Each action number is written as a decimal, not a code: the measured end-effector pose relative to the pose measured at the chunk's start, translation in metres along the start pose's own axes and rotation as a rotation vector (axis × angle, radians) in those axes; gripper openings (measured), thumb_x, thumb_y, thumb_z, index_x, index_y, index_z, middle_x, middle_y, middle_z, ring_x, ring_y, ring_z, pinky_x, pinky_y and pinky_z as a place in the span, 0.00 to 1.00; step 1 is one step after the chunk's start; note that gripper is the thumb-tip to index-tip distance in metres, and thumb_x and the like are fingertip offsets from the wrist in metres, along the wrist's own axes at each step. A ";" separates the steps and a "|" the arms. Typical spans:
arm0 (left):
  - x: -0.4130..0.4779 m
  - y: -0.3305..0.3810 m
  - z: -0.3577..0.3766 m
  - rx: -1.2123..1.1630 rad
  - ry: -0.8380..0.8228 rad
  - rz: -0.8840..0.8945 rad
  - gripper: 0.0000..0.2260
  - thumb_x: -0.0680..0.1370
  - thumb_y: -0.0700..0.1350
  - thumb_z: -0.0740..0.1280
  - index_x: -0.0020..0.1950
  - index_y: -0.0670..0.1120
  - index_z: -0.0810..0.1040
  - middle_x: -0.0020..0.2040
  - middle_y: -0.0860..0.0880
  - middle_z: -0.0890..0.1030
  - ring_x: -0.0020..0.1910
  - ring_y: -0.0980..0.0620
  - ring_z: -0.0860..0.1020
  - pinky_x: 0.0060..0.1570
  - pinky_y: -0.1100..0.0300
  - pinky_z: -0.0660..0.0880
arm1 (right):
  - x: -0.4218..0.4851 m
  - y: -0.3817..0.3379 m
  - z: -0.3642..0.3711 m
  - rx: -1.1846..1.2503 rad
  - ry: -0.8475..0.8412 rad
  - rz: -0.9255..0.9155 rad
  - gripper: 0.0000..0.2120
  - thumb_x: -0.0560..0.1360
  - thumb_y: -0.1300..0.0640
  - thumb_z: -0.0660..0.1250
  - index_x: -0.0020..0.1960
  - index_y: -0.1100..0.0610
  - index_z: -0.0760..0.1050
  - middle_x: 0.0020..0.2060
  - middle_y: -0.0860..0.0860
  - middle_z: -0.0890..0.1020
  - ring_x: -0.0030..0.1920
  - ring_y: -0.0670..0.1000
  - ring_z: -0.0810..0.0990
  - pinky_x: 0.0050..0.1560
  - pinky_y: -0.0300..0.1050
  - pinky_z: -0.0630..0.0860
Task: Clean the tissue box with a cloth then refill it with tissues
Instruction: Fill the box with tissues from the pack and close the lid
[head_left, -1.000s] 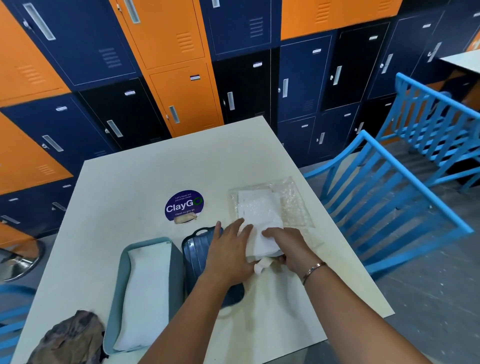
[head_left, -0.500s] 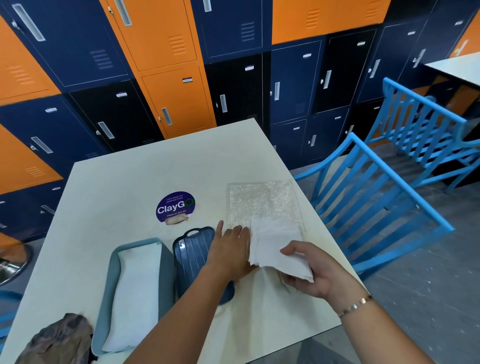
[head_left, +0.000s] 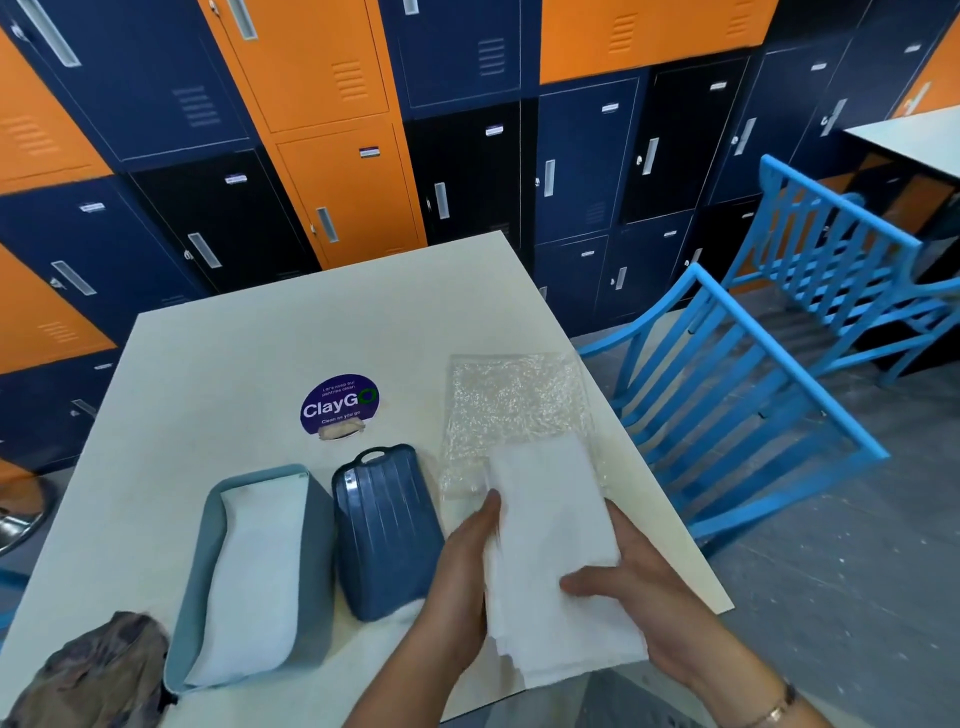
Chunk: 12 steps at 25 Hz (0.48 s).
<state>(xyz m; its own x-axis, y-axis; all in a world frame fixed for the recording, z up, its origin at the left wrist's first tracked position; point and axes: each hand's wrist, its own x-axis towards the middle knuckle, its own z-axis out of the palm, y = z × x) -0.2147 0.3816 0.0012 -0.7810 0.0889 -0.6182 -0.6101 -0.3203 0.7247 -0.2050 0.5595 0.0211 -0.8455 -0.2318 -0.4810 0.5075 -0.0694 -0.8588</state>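
Note:
A white stack of tissues (head_left: 550, 540) is held between both hands above the table's near right part. My left hand (head_left: 462, 571) grips the stack's left edge, and my right hand (head_left: 634, 597) holds it from the right with the thumb on top. The light blue tissue box (head_left: 208, 530) stands open at the near left with white tissues (head_left: 254, 577) lying inside. Its dark blue ribbed lid (head_left: 384, 525) lies beside it. A crumpled brownish cloth (head_left: 93, 675) sits at the near left corner.
An empty clear plastic wrapper (head_left: 514, 405) lies flat beyond the tissues. A round purple sticker (head_left: 340, 404) marks the white table (head_left: 311, 332). Blue slatted chairs (head_left: 737, 395) stand to the right. Orange and navy lockers (head_left: 363, 156) fill the wall behind.
The tissue stack came out of the plastic wrapper toward me. My left hand left the table by the lid and took the stack's left edge; the right hand shifted its hold.

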 end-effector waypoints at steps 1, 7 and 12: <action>-0.001 0.002 0.002 0.043 0.002 0.077 0.17 0.84 0.54 0.62 0.66 0.47 0.81 0.60 0.45 0.85 0.59 0.43 0.83 0.66 0.42 0.75 | 0.004 0.004 0.004 -0.061 0.060 -0.045 0.27 0.70 0.60 0.79 0.63 0.42 0.74 0.53 0.39 0.85 0.53 0.42 0.84 0.51 0.40 0.79; -0.005 0.001 0.005 0.113 0.088 0.293 0.21 0.79 0.59 0.64 0.71 0.54 0.75 0.67 0.56 0.81 0.66 0.57 0.78 0.69 0.54 0.72 | 0.025 0.011 0.020 -0.178 0.181 -0.316 0.16 0.83 0.51 0.63 0.67 0.35 0.68 0.60 0.27 0.77 0.62 0.32 0.76 0.64 0.37 0.74; -0.011 -0.002 -0.003 0.160 0.108 0.553 0.25 0.79 0.59 0.64 0.73 0.49 0.72 0.64 0.54 0.82 0.63 0.55 0.80 0.64 0.54 0.77 | 0.022 0.001 0.032 -0.189 0.105 -0.527 0.26 0.76 0.71 0.61 0.62 0.42 0.75 0.55 0.43 0.84 0.57 0.47 0.83 0.56 0.46 0.82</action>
<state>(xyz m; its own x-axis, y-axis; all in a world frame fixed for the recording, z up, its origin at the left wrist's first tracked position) -0.2047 0.3783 0.0058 -0.9763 -0.1498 -0.1562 -0.1347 -0.1444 0.9803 -0.2182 0.5236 0.0153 -0.9933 -0.1151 0.0143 -0.0176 0.0279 -0.9995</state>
